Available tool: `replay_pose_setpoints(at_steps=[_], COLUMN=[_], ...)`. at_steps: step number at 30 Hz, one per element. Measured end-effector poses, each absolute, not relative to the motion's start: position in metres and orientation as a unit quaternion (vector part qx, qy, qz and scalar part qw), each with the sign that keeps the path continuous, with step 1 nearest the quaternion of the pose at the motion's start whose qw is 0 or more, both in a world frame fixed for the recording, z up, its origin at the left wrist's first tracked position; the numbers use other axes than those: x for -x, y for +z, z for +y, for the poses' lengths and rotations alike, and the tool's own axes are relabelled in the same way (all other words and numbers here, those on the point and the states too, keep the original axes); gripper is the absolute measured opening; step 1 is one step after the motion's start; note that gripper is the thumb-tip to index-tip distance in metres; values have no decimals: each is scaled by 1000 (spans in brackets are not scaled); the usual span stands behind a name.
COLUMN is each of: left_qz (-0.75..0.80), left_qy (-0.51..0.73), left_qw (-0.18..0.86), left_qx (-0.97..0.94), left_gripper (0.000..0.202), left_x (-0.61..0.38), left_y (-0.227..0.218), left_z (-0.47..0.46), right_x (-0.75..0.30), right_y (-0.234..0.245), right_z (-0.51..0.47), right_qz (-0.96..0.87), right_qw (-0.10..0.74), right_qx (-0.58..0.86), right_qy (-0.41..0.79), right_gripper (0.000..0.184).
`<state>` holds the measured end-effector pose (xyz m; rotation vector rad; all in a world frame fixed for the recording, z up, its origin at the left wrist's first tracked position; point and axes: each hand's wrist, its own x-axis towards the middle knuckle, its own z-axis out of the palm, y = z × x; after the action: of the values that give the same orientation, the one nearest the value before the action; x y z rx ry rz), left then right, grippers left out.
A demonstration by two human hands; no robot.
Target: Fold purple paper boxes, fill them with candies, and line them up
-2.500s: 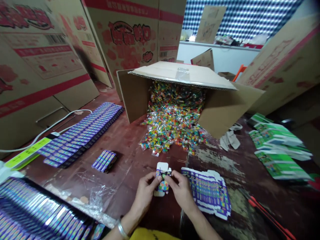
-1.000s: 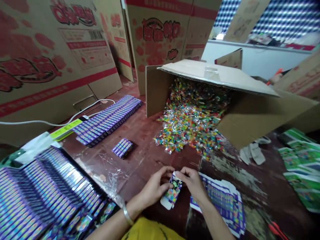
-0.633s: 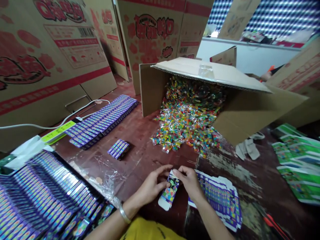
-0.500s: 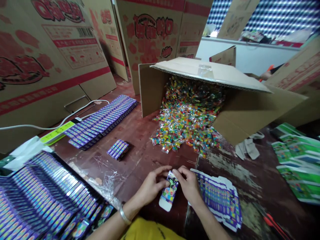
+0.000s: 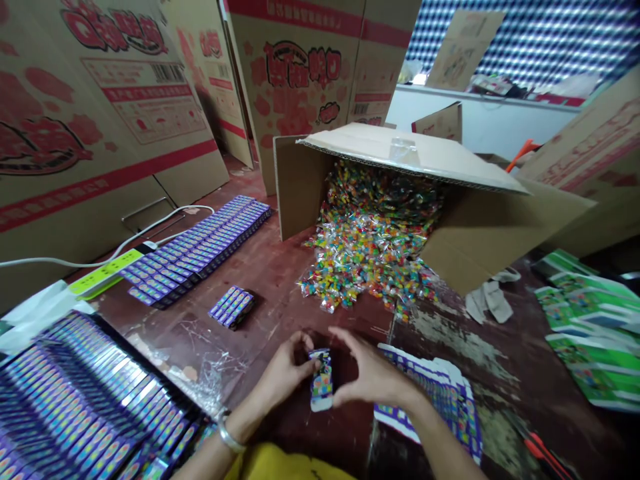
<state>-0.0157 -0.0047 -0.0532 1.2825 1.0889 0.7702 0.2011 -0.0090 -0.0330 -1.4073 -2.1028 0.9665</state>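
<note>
I have the left hand (image 5: 287, 370) pinching a small purple box (image 5: 323, 380) between thumb and fingers, just above the dark red table (image 5: 280, 323). Taking that box as my clock's hub, a pale flap shows at its six o'clock end; I cannot see inside it. At three o'clock, close by, the right hand (image 5: 370, 373) is spread wide with nothing in its grasp; I cannot tell whether its thumb touches the box.

Beneath my right forearm, also at three, lie overlapping purple cartons with white flaps (image 5: 445, 387). At nine o'clock I see packed rows of purple boxes (image 5: 90, 400).

A small cluster of purple boxes (image 5: 231, 307) sits at ten, and a long block of purple boxes (image 5: 200, 253) lies beyond it. Green packs (image 5: 585, 370) are stacked well out at three.

Around one o'clock, clear packets of colourful pieces (image 5: 365, 260) spill onto the table from a large carton (image 5: 415, 150) lying on its side, its mouth facing me; more fill its inside. Behind it, just short of twelve, stands a tall printed carton (image 5: 300, 73); I cannot see its contents.
</note>
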Motion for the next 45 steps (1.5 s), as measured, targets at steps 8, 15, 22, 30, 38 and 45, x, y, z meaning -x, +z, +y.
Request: replay_pose_setpoints(at_steps=[8,15,22,30,38,45], left_qz=[511,517,496,465,430,385], left_qy=[324,322,313,326,425,395], left_qw=[662,554,538,575,609,653], left_qx=[-443,-568,-606,-589,-513,-519], left_gripper=[39,23,24,24,53,39], left_x=[34,37,17,2,-7,-8], left_y=[-49,-52,-44,-40,-31,-39], left_z=[-7,-6,-5,-10,-11,-11], right_x=[-209,-217,-208,-190,-187,-179], right_y=[-67,-43,-5,-10,-33,-50], right_z=[69,52,19,15,-11,-24], right_qz=[-771,-691,-717,-739,-596,-573], right_qw=[261,359,310,329,412,451], right_qx=[579,621,581,531,520,520], right_qy=[33,90,229,254,452,445], right_gripper=[15,21,19,21,35,28])
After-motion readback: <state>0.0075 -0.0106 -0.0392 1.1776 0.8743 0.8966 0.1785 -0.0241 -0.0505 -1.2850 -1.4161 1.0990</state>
